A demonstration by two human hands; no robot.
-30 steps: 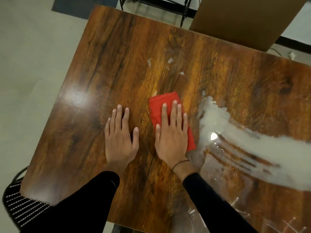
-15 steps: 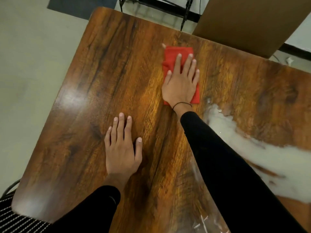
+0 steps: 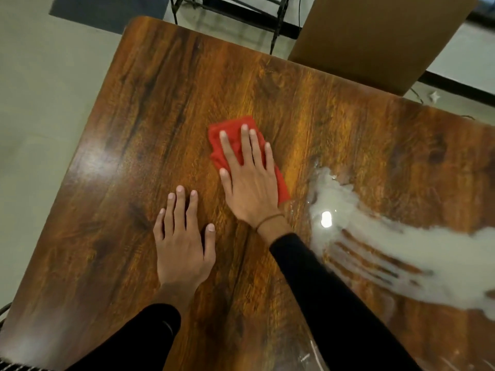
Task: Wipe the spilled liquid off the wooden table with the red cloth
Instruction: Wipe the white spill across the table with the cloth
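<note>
A folded red cloth [image 3: 227,132] lies on the wooden table [image 3: 166,103] near its middle. My right hand [image 3: 249,180] presses flat on the cloth with straight, spread fingers and covers most of it. My left hand [image 3: 183,247] rests flat on the bare wood, nearer me and to the left of the cloth. A wide smear of whitish liquid [image 3: 401,253] spreads over the right side of the table, streaked with finger-like lines. Its left edge lies just right of the cloth.
A brown cardboard box [image 3: 375,36] stands beyond the table's far edge at the right. Black metal legs [image 3: 276,28] show past the far edge. The pale floor [image 3: 40,103] runs along the left. A striped chair seat [image 3: 10,366] peeks in at bottom left.
My right hand pushed the cloth to the far side of the table, then drew it back toward me to the middle. Small white droplets on the far wood are gone. The left hand stayed.
</note>
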